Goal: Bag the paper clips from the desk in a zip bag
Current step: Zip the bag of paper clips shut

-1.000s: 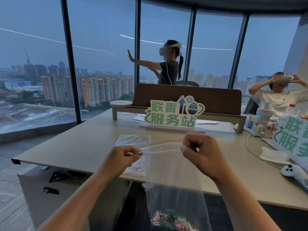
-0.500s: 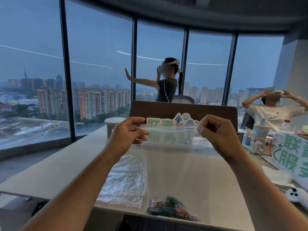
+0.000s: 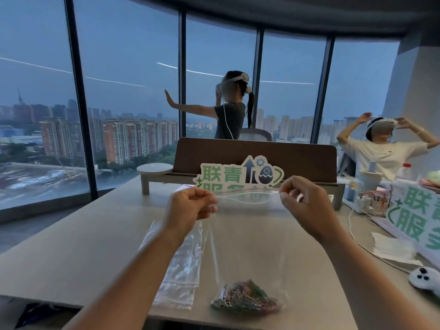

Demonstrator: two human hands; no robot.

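I am holding the zip bag point(image 3: 247, 246) up by its top strip, my left hand point(image 3: 188, 208) pinching the left corner and my right hand point(image 3: 307, 206) pinching the right corner, fingers point(image 3: 284, 189) curled tight on the seal. The bag is hanging in front of the green sign point(image 3: 240, 173), and the coloured paper clips point(image 3: 245, 297) are sitting heaped in its bottom, which is resting on the worktop point(image 3: 83, 253) near its front edge. The film is looking thin, limp and slick, so the stiffer zip strip is the place I am gripping. The clips are light, but they are dragging the bag down. Spare bags point(image 3: 181, 265) are lying just left of it.
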